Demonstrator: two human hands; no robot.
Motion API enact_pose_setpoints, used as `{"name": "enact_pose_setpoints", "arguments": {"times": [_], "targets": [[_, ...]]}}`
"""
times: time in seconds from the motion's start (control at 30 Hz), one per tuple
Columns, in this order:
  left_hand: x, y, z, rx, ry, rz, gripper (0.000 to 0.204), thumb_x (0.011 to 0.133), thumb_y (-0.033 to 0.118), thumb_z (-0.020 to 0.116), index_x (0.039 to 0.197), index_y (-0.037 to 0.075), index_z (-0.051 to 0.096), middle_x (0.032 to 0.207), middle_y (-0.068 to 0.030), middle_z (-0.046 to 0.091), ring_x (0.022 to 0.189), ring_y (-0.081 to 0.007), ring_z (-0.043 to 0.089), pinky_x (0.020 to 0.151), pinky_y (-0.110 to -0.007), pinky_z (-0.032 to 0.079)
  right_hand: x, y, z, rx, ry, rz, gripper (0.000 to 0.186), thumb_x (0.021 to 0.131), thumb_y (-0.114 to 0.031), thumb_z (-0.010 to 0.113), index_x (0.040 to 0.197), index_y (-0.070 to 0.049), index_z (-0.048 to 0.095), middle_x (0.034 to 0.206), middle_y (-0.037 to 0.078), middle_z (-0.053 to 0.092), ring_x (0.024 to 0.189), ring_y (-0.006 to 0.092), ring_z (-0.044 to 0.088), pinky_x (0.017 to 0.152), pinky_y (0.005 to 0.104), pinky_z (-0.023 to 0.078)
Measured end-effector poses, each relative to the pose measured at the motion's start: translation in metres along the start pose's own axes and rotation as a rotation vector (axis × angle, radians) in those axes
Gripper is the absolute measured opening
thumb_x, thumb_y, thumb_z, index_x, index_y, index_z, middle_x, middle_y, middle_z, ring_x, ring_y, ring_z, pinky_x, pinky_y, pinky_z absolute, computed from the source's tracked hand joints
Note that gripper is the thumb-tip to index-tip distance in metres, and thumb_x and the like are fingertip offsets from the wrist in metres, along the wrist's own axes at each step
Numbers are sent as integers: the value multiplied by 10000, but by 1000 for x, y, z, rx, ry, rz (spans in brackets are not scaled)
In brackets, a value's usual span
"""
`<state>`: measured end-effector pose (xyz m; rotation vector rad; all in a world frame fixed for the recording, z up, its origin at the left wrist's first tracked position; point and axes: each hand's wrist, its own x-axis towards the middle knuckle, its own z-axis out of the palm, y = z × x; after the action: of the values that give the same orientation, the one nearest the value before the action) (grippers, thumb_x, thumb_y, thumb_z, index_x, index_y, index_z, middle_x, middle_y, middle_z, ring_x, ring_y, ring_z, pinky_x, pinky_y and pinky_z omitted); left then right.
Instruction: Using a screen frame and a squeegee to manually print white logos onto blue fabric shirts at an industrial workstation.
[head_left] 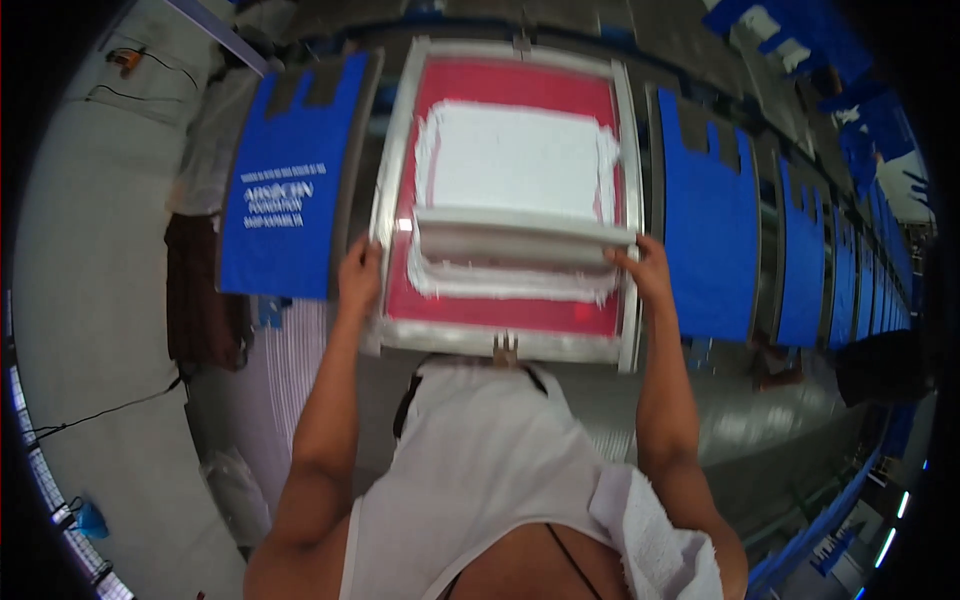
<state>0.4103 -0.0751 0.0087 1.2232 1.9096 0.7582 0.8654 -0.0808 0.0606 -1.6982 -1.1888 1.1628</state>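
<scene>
A screen-printing frame [632,150] with pale metal rails and a red mesh [510,80] lies in front of me. White ink [520,150] covers the middle of the mesh in a rough-edged rectangle. Across its lower part rests a long pale squeegee [510,240], tilted, with ink around it. My left hand [360,275] is closed on the left rail, beside the squeegee's left end. On the opposite rail, my right hand [648,268] is closed too, one digit reaching over the squeegee's right end. Whatever lies beneath the mesh is hidden.
Left of the frame, a blue fabric panel [290,180] with white print lies on a board. More blue panels [705,220] line up to the right. A metal clip [506,348] sits at the frame's near edge. Dark cloth [200,290] hangs at left.
</scene>
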Motion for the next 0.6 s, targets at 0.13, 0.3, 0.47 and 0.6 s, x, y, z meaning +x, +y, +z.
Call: {"name": "enact_pose_setpoints", "arguments": {"times": [0.13, 0.3, 0.47, 0.6], "targets": [[-3, 22, 5, -52, 47, 21, 440, 941, 310, 527, 1268, 16, 528, 1165, -163, 620, 1067, -233, 583, 922, -311, 434, 9, 5, 1, 126, -77, -65, 322, 689, -138, 787, 967, -12, 683, 858, 33, 653, 784, 113, 589, 709, 262, 473], [4, 14, 10, -145, 25, 44, 452, 944, 330, 533, 1263, 9, 533, 1135, -145, 628, 1013, -183, 583, 891, -279, 438, 5, 17, 5, 163, -119, 55, 335, 709, -102, 775, 1012, -13, 664, 933, 44, 656, 880, 130, 583, 818, 272, 445], [-4, 8, 11, -110, 35, 80, 464, 944, 343, 532, 1268, 11, 527, 1112, -140, 635, 985, -180, 588, 881, -276, 439, 1, 21, 5, 165, -117, 35, 336, 714, -97, 775, 1019, -14, 662, 938, 35, 655, 901, 123, 575, 823, 273, 443], [-8, 6, 13, -114, 22, 88, 477, 942, 353, 530, 1274, 10, 516, 1107, -147, 635, 985, -188, 589, 880, -281, 438, 0, 20, 5, 148, -85, -6, 317, 684, -98, 782, 975, -18, 686, 885, 40, 660, 822, 118, 590, 734, 264, 467]]}}
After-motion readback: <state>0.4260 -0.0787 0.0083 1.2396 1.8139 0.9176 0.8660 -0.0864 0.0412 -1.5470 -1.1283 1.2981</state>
